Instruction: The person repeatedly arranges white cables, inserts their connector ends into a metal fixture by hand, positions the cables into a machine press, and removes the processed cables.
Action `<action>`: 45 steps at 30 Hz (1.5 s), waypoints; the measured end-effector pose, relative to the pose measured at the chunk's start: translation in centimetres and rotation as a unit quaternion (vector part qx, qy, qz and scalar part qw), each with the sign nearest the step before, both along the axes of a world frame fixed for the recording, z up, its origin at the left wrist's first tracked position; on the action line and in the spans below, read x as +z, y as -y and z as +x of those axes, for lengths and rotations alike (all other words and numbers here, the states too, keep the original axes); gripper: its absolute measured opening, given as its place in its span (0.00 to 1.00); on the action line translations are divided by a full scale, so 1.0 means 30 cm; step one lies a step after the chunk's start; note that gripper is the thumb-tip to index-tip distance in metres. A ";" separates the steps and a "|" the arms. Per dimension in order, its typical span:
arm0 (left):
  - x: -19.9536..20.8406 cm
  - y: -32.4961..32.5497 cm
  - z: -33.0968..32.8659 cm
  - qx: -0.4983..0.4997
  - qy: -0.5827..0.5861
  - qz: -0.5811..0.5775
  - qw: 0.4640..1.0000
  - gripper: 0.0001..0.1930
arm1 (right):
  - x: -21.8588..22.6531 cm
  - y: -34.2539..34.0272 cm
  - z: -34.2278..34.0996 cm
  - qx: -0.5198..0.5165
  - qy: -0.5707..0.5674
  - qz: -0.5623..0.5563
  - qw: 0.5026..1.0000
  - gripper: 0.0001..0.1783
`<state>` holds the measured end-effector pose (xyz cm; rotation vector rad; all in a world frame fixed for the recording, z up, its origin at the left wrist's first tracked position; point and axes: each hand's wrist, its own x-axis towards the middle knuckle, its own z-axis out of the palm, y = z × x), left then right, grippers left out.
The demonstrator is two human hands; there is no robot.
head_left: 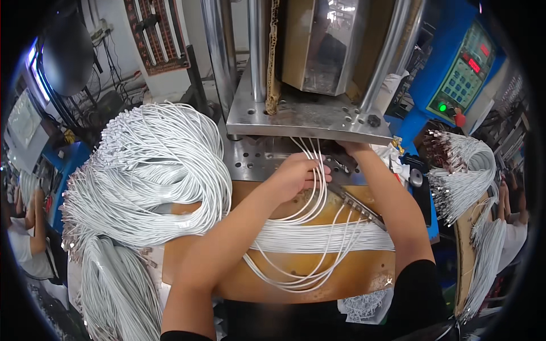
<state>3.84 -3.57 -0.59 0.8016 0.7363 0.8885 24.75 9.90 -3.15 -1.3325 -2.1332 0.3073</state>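
Note:
Several white cables (316, 199) run up from the board and pass under the steel plate of a press (307, 122). My left hand (300, 175) is closed around them just in front of the plate. My right hand (354, 146) reaches in under the plate's right part, and its fingers are hidden there. Below my hands, a narrow metal bar with slots (359, 207) lies slantwise, with a few cable ends at it. A flat bundle of white cables (284, 236) stretches across the brown board (296, 267) beneath my arms.
A large coiled heap of white cables (165, 153) covers the left side, with another bundle (116, 284) hanging below it. At right stand a blue control box (455, 74) and more cables (463, 170). A bag of white scraps (367, 307) sits by the front edge. Other people appear at both sides.

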 end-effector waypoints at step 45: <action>0.031 0.381 0.132 0.013 -0.381 0.549 0.744 0.12 | 0.238 0.612 0.195 0.043 0.033 -0.023 0.998 0.11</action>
